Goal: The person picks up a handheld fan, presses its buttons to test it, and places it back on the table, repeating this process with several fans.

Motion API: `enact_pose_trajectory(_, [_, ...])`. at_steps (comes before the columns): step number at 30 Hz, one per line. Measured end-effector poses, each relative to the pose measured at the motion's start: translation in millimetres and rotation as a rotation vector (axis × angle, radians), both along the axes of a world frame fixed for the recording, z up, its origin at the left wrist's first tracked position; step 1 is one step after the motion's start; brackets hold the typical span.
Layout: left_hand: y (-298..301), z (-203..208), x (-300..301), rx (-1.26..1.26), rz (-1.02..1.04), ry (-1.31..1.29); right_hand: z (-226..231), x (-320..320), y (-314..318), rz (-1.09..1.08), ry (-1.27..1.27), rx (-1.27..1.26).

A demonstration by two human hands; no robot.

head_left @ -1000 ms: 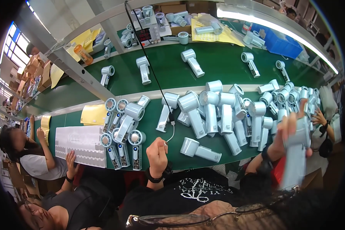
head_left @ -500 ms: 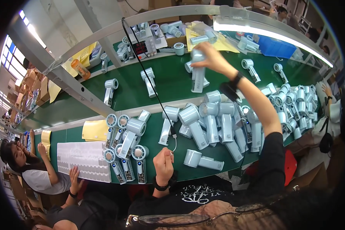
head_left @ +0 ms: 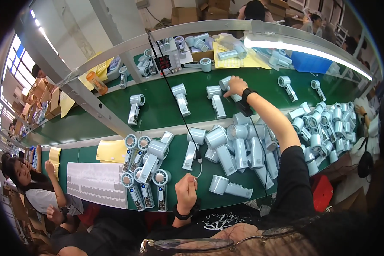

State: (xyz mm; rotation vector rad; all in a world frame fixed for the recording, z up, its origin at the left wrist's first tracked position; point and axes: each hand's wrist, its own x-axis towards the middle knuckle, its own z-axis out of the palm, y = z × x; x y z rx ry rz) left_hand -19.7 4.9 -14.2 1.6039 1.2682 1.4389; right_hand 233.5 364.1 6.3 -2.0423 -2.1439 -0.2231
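My left hand (head_left: 186, 194) is closed in a fist near the bench's front edge, with the end of a short white cable (head_left: 200, 167) running into it. Stretched out over the green conveyor belt, my right hand (head_left: 237, 87) has its fingers curled round a pale blue handheld fan (head_left: 225, 82), hiding much of its handle. Beside that one lies another handheld fan (head_left: 216, 102). On the bench, a single fan (head_left: 230, 187) lies right of my left hand, and a heap of fans (head_left: 241, 147) is piled behind it.
Upright fans with lit displays (head_left: 161, 187) stand left of my left hand, next to a white sheet tray (head_left: 96, 183). A black cable (head_left: 179, 102) hangs across from the metal frame. More fans (head_left: 324, 123) are heaped at right. Co-workers sit at left and right.
The fan my right hand held up now lies on the belt. My right hand has moved lower, onto the fan beside it. The view has shifted slightly; my left fist keeps its place.
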Motion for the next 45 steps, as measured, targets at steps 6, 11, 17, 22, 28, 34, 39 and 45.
enact_pose_trajectory(6, [-1.4,4.0,5.3,-0.002,-0.004,-0.02,-31.7,49.3,23.5,0.032,0.076,-0.492])
enact_pose_trajectory(11, [-9.2,3.0,0.1,0.011,0.008,-0.009,-5.7,32.6,9.4,-0.054,0.208,-0.133])
enact_pose_trajectory(17, [-13.2,7.4,-0.4,0.027,0.019,-0.046,23.2,-60.8,-6.5,0.221,0.309,-0.202])
enact_pose_trajectory(22, [-16.3,6.1,-3.4,0.053,0.026,-0.085,-15.7,-110.5,-8.7,0.313,0.209,-0.189])
enact_pose_trajectory(28, [-25.9,-0.7,-10.0,-0.017,0.13,-0.138,-34.0,-129.2,-8.8,0.333,0.179,-0.221])
enact_pose_trajectory(34, [-24.5,-1.1,-9.8,-0.054,0.067,-0.232,-11.6,-95.9,3.1,0.341,0.304,-0.268])
enact_pose_trajectory(39, [-29.4,9.9,-5.7,-0.034,0.024,-0.168,59.2,-21.5,-21.2,0.325,0.55,-0.494])
enact_pose_trajectory(45, [-32.6,-2.9,-0.6,-0.012,0.01,-0.192,114.8,89.8,-121.9,0.371,0.695,-0.462])
